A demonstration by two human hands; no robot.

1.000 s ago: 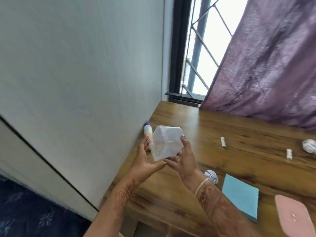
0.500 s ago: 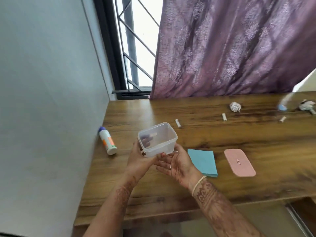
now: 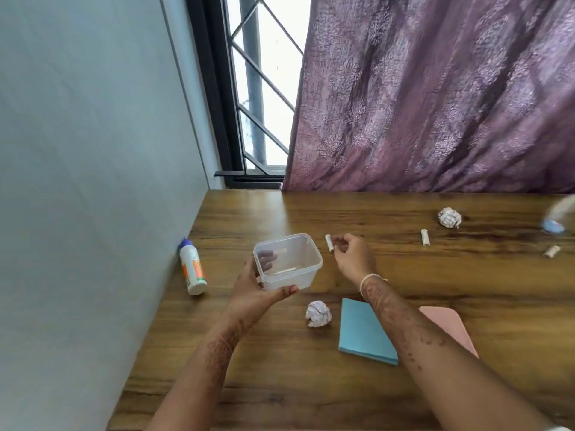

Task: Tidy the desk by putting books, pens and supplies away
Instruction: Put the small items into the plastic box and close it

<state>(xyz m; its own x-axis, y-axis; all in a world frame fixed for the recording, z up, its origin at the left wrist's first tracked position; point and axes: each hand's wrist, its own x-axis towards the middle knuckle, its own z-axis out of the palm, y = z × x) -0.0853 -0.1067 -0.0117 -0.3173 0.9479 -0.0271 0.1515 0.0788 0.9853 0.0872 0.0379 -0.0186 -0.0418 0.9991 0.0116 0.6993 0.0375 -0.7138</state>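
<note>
I note left hand (image 3: 252,293) gripping the clear rectangular plastic tub (image 3: 299,279), right hand (image 3: 354,259) curled beside 1 of 3 loose white cylindrical sticks (image 3: 329,243), grip indeterminate; most clutter remains.

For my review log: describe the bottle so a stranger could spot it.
Take the wooden desk, then its left edge along the grey wall. The bottle lies there on its side, left of the clear tub. Only it has a blue cap and orange label.

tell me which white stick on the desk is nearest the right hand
The leftmost stick, just by the right hand; the other two lie farther right.
</note>
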